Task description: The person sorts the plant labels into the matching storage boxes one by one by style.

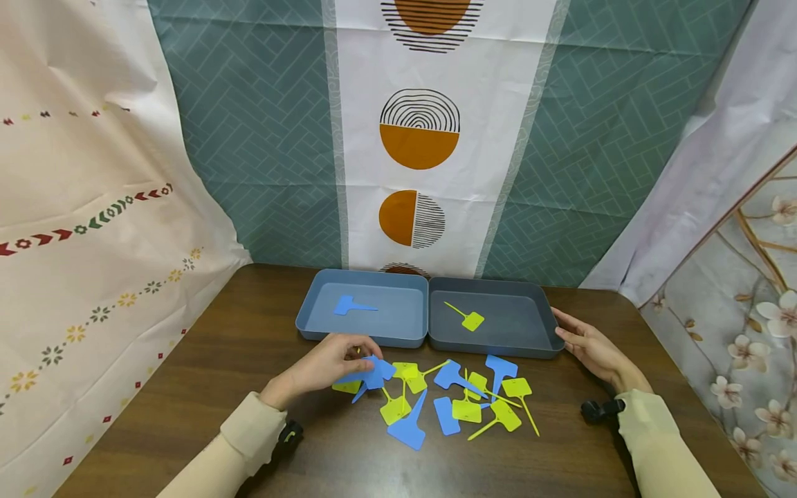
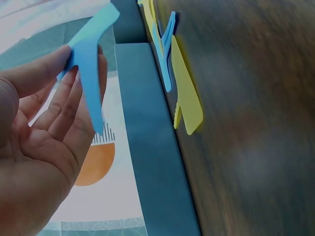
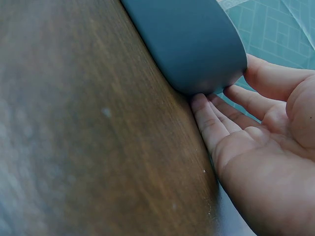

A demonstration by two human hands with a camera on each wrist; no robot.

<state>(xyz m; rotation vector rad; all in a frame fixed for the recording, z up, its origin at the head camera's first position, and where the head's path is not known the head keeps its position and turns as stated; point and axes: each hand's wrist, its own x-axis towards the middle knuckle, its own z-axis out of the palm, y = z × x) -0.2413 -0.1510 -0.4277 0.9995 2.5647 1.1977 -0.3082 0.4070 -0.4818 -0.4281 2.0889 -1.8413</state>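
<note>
My left hand (image 1: 336,363) pinches a blue T-shaped plant label (image 2: 87,54) between thumb and fingers, over the left end of a loose spread of labels. Yellow-green labels (image 1: 394,409) and other blue labels (image 1: 407,432) lie there, some overlapping. At the right, my right hand (image 1: 588,347) touches the outer corner of the dark grey tray (image 1: 492,347). In the right wrist view its fingers (image 3: 209,118) extend to the tray's wall, with the thumb near the rim.
A blue-grey tray (image 1: 361,336) stands against the dark one's left side and holds one blue label (image 1: 346,305). One yellow-green label (image 1: 473,321) lies inside the dark tray. Behind the brown wooden table (image 1: 236,346) hangs a patterned curtain (image 1: 268,138).
</note>
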